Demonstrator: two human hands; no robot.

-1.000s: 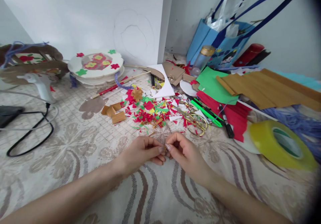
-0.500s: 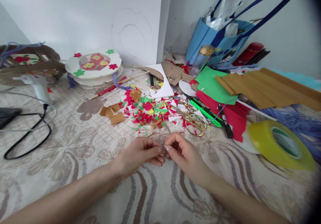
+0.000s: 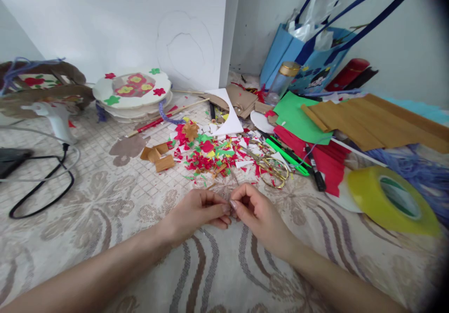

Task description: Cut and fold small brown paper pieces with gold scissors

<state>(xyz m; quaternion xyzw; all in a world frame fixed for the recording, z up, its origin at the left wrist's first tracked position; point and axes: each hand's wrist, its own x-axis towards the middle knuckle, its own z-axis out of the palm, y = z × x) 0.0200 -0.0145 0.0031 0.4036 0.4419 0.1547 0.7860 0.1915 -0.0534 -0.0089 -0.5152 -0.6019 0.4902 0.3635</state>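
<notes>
My left hand [image 3: 205, 210] and my right hand [image 3: 250, 207] meet fingertip to fingertip above the patterned tablecloth [image 3: 168, 275]. Thumb and forefinger are pinched together on each. Whatever lies between the fingertips is too small to make out. Just beyond them spreads a heap of red, green, white and yellow paper scraps [image 3: 210, 156]. Gold-handled scissors [image 3: 275, 170] rest on the right side of the heap. A brown paper flower [image 3: 190, 131] sits at its far left, and folded brown paper pieces [image 3: 157, 156] lie nearer on the left.
On the left are a white glue gun [image 3: 58, 121] with its cord and a round white piece decorated with paper flowers [image 3: 131, 88]. To the right lie a marker [image 3: 317, 175], green paper [image 3: 298, 116], brown crepe paper [image 3: 375, 121] and a yellow tape roll [image 3: 368, 193]. A blue bag [image 3: 280, 46] stands behind.
Both hands stay pinched together in nearly the same place. The view has shifted very slightly; nothing else has visibly moved.
</notes>
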